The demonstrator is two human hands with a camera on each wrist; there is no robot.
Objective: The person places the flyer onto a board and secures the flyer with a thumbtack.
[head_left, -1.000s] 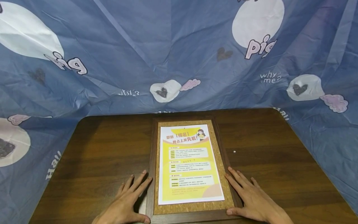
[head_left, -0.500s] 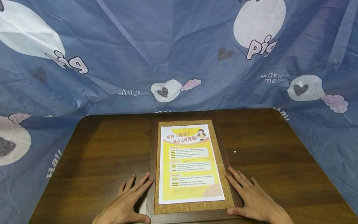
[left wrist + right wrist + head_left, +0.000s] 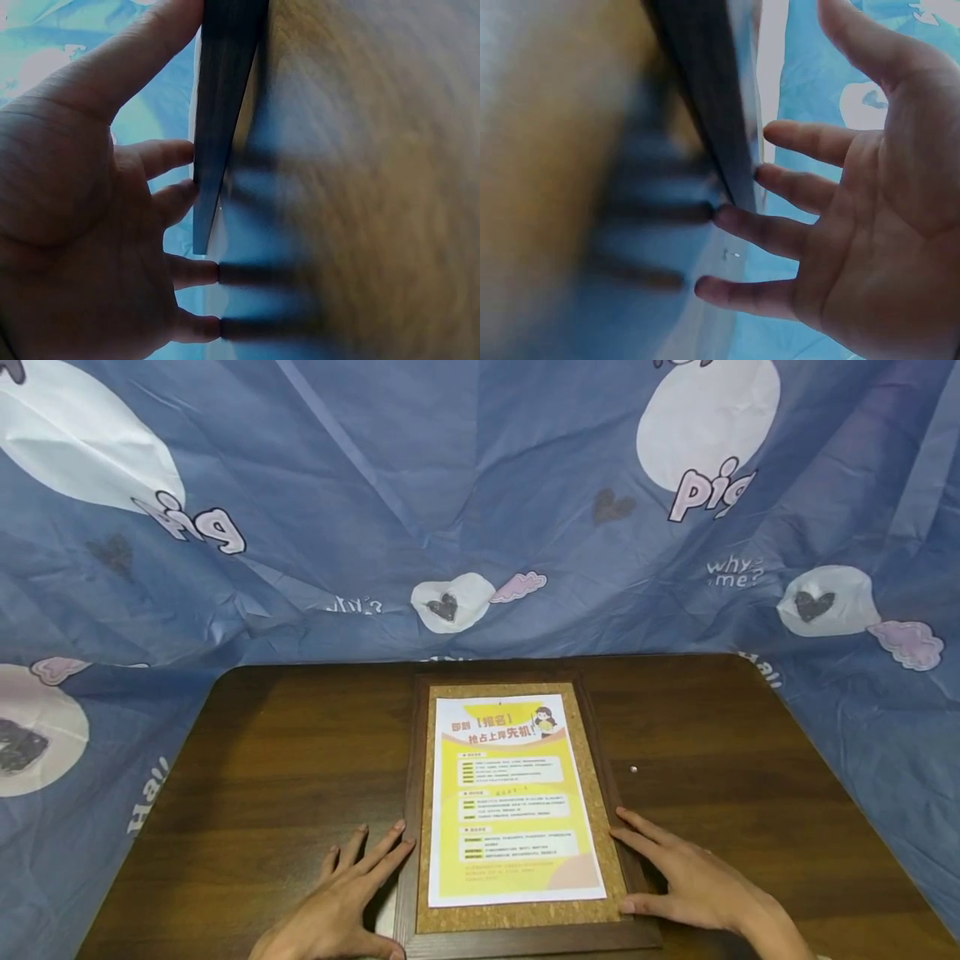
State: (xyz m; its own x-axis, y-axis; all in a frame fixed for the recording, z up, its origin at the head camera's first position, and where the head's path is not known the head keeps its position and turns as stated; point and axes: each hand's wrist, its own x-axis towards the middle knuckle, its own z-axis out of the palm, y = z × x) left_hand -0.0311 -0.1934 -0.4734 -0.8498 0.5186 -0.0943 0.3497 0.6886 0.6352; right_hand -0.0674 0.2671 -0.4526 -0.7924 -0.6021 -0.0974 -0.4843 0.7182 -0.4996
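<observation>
A cork board with a dark wooden frame (image 3: 536,937) lies on the brown table, and a yellow-and-white printed poster (image 3: 517,827) covers most of its cork. A tiny dark spot shows at the poster's top edge. My left hand (image 3: 330,906) is spread along the frame's lower left side. In the left wrist view, two fingertips of it meet the frame's side (image 3: 221,97) while the other two touch the tabletop. At the lower right side is my right hand (image 3: 701,881), fingers extended; its thumb stands off the frame in the right wrist view. Neither hand grips anything.
A small shiny object (image 3: 633,769), too small to identify, lies on the table (image 3: 720,735) right of the board. Behind the table hangs a blue printed cloth (image 3: 360,510). Something pale (image 3: 385,914) shows between the left hand and the frame.
My right hand has shifted slightly right and turned, its thumb easing up from the frame's corner. The left hand stays about where it was. The whole head view has shifted a little.
</observation>
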